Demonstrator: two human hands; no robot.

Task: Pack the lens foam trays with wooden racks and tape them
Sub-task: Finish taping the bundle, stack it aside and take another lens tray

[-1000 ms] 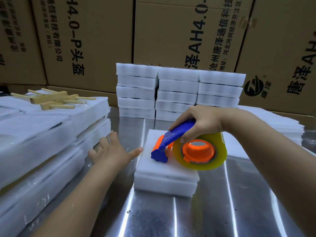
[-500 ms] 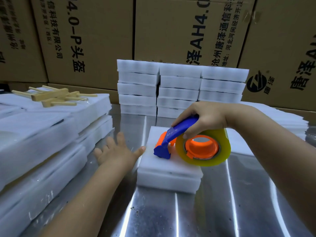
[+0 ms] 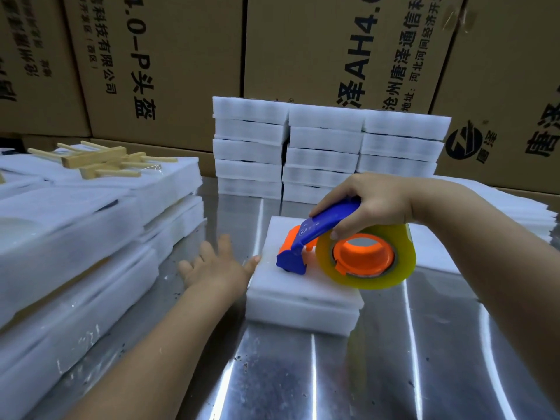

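Bare steel table [image 3: 394, 374] lies open; foam stacks [image 3: 318, 147] wall off the back.

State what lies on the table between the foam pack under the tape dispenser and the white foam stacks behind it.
Head view: only a bare strip of shiny metal table separates the foam pack from the foam stacks.

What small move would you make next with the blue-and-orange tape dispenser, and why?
Probably draw the blue-and-orange tape dispenser across the white foam tray pack: the right hand grips its handle, its blue head rests on top, and the open left hand touches the pack's edge.
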